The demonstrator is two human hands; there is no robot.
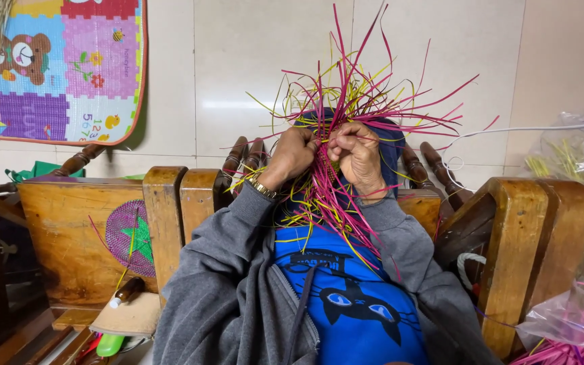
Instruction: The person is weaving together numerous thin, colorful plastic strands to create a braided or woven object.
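Both my hands are raised in front of me, working a bundle of thin pink and yellow strips (366, 94) that fan out upward and hang down over my blue shirt. My left hand (293, 152), with a metal watch at the wrist, is closed on the strips at the left of the bundle. My right hand (356, 154) pinches strips just beside it, fingers curled inward. The two hands nearly touch. A dark blue woven piece (392, 145) shows behind the strips, partly hidden by them.
Wooden chair frames (170, 209) stand ahead and at the right (515, 250). A round purple woven mat with a green star (133, 238) leans at the left. A clear bag of pink and yellow strips (579, 270) sits at the right. A colourful foam play mat (69, 67) hangs on the wall.
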